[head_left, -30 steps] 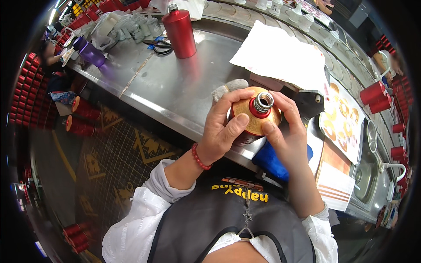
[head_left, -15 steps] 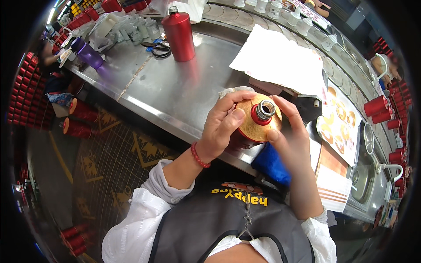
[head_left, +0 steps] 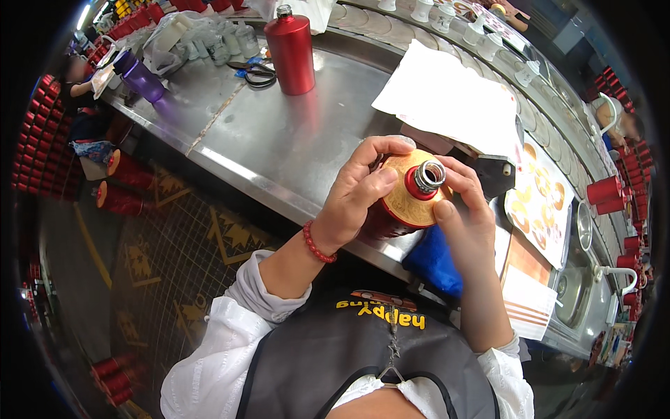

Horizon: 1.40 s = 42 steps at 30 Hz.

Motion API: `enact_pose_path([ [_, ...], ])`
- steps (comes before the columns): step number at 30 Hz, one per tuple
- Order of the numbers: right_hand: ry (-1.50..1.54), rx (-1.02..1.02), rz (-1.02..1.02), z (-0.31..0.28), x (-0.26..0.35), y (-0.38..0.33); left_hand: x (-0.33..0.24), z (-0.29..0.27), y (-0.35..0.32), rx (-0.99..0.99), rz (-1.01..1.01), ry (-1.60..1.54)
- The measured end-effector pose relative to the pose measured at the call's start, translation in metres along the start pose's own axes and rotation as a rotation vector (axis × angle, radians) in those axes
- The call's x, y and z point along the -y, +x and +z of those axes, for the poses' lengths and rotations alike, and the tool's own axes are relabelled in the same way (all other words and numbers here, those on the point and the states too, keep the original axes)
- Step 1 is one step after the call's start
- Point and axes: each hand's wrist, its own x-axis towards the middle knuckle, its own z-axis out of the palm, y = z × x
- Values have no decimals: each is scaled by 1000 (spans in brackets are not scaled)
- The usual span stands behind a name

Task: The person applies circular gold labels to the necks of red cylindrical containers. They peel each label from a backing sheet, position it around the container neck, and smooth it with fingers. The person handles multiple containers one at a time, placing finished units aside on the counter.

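Between both hands is a dark red bottle with an open glass neck and a round gold label around its shoulder. It leans toward the right. My left hand wraps the bottle's left side, its thumb pressed on the gold label. On the other side, my right hand curves round the shoulder, with thumb and fingers at the label's edge. The lower part of the bottle is partly hidden by my left hand.
A red bottle stands on the metal table, near black scissors and a purple bottle. White sheets lie beyond my hands. Blue cloth is at the table edge; gold labels lie at right.
The bottle has shifted slightly right and its neck tips more to the right. My left thumb has moved a little across the gold label. Both hands keep their hold.
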Motion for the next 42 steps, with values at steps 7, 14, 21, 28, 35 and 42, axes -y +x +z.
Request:
enact_pose_path([
  [7, 27, 0, 9, 0, 0, -3, -10, -4, 4, 92, -85, -19],
  [14, 54, 21, 25, -1, 4, -2, -10, -7, 2, 136, -101, 117],
  [21, 10, 0, -9, 1, 3, -3, -5, -5, 0, 175, 10, 300],
  [28, -35, 11, -25, 0, 2, -3, -10, -4, 2, 214, -22, 238],
  [35, -1, 27, -11, -2, 0, -3, -3, -8, -1, 215, 3, 188],
  [42, -40, 32, -78, 1, 5, -2, -6, -6, -3, 195, -30, 209],
])
